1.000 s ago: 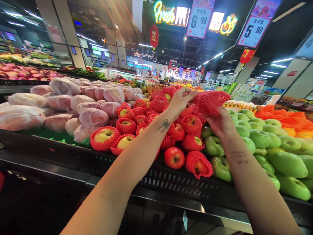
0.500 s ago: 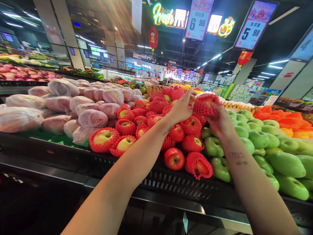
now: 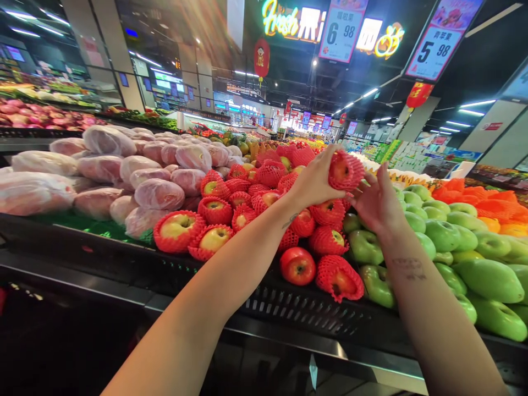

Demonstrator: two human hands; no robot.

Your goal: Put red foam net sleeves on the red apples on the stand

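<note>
My left hand [image 3: 314, 179] grips a red apple in a red foam net [image 3: 344, 170], held up above the fruit display. Just right of that apple is my right hand [image 3: 377, 202], fingers spread, its fingertips close to the net but holding nothing. Below both hands lies a heap of netted red apples [image 3: 328, 240]. One bare red apple [image 3: 297, 265] sits at the front of the heap. Green apples [image 3: 437, 234] fill the section under and right of my right hand.
Pink fruit wrapped in plastic [image 3: 159, 193] is piled on the left. Orange fruit in orange nets [image 3: 490, 209] lies at the far right. A black slotted display rim [image 3: 289, 305] runs along the front. Price signs [image 3: 340, 30] hang overhead.
The stretched net has closed around the apple. My left hand has taken hold of the netted apple, and my right hand has let go and opened beside it.
</note>
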